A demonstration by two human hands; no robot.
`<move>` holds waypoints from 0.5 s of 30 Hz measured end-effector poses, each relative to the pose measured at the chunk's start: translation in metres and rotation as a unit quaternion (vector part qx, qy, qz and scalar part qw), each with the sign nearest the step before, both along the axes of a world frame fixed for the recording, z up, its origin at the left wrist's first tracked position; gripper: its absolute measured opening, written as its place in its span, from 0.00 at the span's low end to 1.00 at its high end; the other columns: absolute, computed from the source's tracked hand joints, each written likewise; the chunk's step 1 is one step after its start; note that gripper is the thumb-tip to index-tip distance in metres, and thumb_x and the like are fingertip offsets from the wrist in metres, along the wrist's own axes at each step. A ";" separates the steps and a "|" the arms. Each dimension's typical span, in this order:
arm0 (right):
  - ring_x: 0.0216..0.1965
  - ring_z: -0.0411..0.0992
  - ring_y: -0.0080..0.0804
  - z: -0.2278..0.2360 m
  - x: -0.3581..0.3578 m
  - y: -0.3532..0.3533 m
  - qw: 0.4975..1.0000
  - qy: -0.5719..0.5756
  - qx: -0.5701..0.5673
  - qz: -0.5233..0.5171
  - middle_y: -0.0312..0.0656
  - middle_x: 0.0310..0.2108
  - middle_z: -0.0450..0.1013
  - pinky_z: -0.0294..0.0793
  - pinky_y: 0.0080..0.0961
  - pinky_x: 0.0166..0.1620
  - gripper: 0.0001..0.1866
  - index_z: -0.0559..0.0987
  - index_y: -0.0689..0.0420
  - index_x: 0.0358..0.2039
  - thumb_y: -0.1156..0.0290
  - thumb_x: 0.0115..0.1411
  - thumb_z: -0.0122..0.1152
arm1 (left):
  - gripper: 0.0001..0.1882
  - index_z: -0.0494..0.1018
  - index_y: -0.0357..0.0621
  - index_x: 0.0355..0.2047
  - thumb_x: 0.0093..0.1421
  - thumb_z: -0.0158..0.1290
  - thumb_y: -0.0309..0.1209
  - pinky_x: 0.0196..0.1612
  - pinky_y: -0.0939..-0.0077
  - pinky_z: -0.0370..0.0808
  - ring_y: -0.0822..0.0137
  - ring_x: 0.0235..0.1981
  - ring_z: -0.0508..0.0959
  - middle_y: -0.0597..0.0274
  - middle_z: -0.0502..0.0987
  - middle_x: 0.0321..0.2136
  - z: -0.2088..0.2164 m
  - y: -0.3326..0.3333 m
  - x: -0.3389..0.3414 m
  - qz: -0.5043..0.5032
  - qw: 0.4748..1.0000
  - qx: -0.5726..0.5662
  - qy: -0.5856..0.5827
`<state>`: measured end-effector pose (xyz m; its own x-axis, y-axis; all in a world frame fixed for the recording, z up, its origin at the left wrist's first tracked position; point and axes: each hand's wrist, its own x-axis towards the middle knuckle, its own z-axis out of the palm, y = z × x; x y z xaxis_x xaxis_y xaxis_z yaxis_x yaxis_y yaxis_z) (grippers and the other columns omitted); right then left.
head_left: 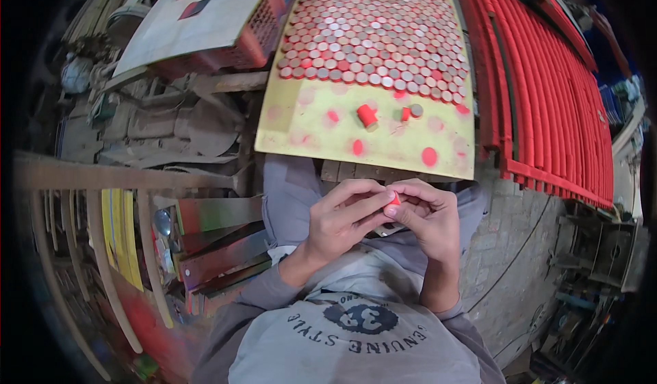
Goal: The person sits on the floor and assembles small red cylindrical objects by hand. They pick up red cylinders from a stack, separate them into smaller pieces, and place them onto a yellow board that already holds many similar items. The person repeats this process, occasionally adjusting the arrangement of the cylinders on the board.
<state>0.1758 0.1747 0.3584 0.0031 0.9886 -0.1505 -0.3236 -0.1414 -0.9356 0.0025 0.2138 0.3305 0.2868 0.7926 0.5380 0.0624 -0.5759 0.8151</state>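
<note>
Above my lap, both hands meet at the fingertips around a small red cylinder (pixel 393 204) with a pale end. My left hand (pixel 342 218) pinches it from the left, while the fingers and thumb of my right hand (pixel 430 214) close on it from the right. My fingers hide part of the piece. Just beyond my knees lies a yellow board (pixel 308 125) with red paint spots on its near part. Rows of short red cylinders with pale round tops (pixel 373 42) stand packed across its far part. A loose red cylinder (pixel 367 117) and a smaller red piece (pixel 408 114) lie nearer me.
A red slatted panel (pixel 551 103) leans at the right above a brick floor (pixel 510 237). At the far left, a pale sheet (pixel 212 25) covers a red plastic crate (pixel 254 41). A wooden rail (pixel 123 177) with upright slats stands at my left, near yellow strips (pixel 123 237).
</note>
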 end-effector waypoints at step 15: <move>0.33 0.76 0.52 -0.031 -0.106 0.170 0.851 -0.486 0.190 -0.061 0.54 0.29 0.75 0.75 0.41 0.39 0.10 0.78 0.68 0.33 0.82 0.49 0.67 | 0.18 0.79 0.34 0.39 0.48 0.70 0.25 0.44 0.70 0.80 0.68 0.38 0.84 0.56 0.82 0.35 -0.029 0.149 -0.096 0.208 0.962 -0.066 0.164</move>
<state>0.0699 0.3444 0.3273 0.0499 0.9486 0.3127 0.6379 0.2106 -0.7408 -0.0932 0.3631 0.3017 0.0676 0.9305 0.3600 0.5313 -0.3390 0.7764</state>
